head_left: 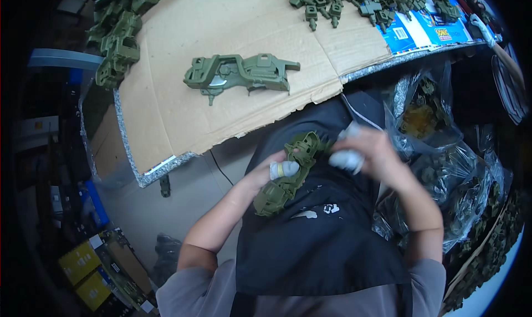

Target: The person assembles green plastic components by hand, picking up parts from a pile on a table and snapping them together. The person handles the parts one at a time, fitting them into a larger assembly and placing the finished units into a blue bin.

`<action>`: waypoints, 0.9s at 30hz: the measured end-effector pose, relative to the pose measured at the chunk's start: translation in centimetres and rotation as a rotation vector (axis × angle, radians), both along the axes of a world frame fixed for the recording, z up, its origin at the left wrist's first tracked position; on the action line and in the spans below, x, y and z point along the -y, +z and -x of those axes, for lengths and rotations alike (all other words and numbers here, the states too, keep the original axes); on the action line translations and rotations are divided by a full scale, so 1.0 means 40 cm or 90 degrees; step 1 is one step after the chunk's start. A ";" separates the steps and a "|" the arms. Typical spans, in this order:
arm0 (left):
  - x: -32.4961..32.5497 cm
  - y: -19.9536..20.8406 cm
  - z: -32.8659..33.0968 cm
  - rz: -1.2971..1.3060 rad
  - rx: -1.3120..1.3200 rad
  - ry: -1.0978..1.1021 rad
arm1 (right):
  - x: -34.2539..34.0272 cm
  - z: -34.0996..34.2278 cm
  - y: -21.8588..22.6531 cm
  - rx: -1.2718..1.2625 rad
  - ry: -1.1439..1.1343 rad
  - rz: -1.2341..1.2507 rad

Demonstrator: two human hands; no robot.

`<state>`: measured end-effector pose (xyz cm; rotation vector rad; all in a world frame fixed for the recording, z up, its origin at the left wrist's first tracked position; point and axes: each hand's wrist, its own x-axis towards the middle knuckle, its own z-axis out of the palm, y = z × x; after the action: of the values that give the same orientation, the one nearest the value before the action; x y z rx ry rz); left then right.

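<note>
My left hand (281,169), with a pale wrap on the thumb, grips a long olive-green plastic toy-vehicle body (272,198) above my lap. The body is tilted, its upper end leaning right. Close to that upper end is my right hand (366,148), with white coverings on its fingertips. Motion smears its fingers. A small dark green bit shows between them and the body, too blurred to make out. On the cardboard ahead lies another green plastic vehicle part (244,73), with an open frame and a peg pointing toward me.
Cardboard (160,112) with a torn front edge covers the table. Green parts (119,51) pile up at its left; several more (332,1) lie at the far right. Clear plastic bags (443,173) of parts stand at my right. Yellow-and-dark boxes (80,264) sit low at left. A dark apron (327,250) covers my lap.
</note>
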<state>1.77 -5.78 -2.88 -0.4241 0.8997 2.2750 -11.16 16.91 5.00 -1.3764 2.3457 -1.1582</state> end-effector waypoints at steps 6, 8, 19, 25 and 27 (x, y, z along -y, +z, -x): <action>-0.009 0.011 0.031 0.108 -0.102 -0.083 | 0.009 -0.120 -0.092 0.018 -0.027 -0.192; -0.011 0.007 0.032 0.126 -0.119 -0.099 | 0.019 -0.122 -0.091 0.031 -0.027 -0.228; -0.011 -0.035 0.018 0.213 -0.132 -0.086 | 0.008 -0.096 -0.204 0.141 0.020 -0.060; -0.007 -0.029 0.051 0.211 -0.181 -0.096 | 0.006 -0.084 -0.194 0.137 -0.013 -0.047; -0.013 -0.034 0.051 0.190 -0.167 -0.086 | 0.004 -0.066 -0.171 0.121 0.002 -0.048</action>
<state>-0.27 -5.28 -4.25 -0.1848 1.3670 2.1088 -8.52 16.74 -1.84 -1.1891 2.2296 -1.1326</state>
